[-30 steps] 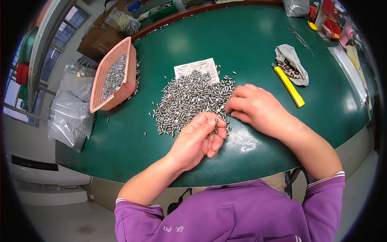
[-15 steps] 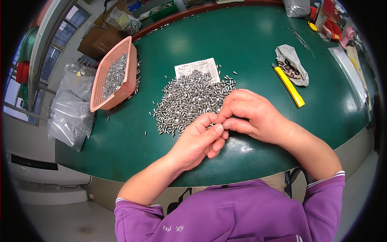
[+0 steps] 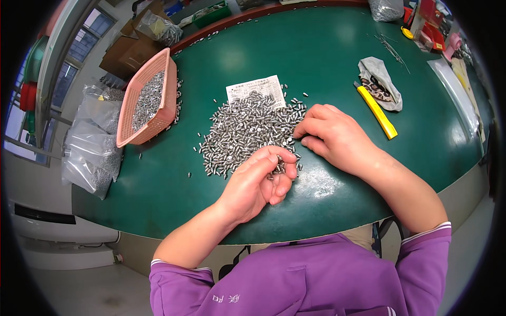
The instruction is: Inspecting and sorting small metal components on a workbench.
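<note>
Spreading across the middle of the green table (image 3: 337, 63), a heap of small metal pins (image 3: 247, 129) is the landmark here; at its near edge the left hand (image 3: 258, 181) is cupped, fingers curled loosely around a few pins; at its right edge the right hand (image 3: 332, 137) lies palm down, fingertips pinched on the outermost pins, though whether any are gripped cannot be told; a printed paper slip (image 3: 253, 88) lies partly under the far side of the heap; left of the heap a pink mesh basket (image 3: 161, 100) holds more pins; right of it, beyond the right hand, are a yellow utility knife (image 3: 377, 111) and a grey cloth (image 3: 377, 79); further left, off the table's edge, hang clear plastic bags (image 3: 92, 145), with cardboard boxes (image 3: 132, 50) and a window (image 3: 79, 50) behind.
</note>
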Tool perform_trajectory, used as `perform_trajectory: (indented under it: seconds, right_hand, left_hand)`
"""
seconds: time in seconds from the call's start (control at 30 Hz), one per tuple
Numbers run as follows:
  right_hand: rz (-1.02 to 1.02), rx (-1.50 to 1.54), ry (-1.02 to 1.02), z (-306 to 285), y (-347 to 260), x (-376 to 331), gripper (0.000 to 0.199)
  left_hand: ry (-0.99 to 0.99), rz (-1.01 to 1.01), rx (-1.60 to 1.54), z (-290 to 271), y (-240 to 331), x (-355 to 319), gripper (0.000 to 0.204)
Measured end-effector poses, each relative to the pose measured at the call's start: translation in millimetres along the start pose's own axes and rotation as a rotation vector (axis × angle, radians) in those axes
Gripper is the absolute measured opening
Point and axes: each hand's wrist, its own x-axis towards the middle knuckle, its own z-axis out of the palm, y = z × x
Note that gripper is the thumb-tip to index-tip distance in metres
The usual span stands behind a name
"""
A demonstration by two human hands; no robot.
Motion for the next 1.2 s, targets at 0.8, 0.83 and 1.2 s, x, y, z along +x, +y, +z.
perform_trajectory:
  seconds: [0.8,0.83,1.2]
  right_hand:
    - [0.082,-0.091,0.104,-9.4,3.3,0.0,0.013]
    - [0.082,-0.091,0.104,-8.8,3.2,0.0,0.013]
    - [0.117,-0.094,-0.002,-2.7,-2.3,-4.4,0.010]
  left_hand:
    - [0.035,0.029,-0.014,-1.8,0.5,0.7,0.013]
    - [0.035,0.025,-0.011,-1.7,0.6,0.8,0.013]
    - [0.036,0.023,0.006,-2.2,0.1,0.2,0.014]
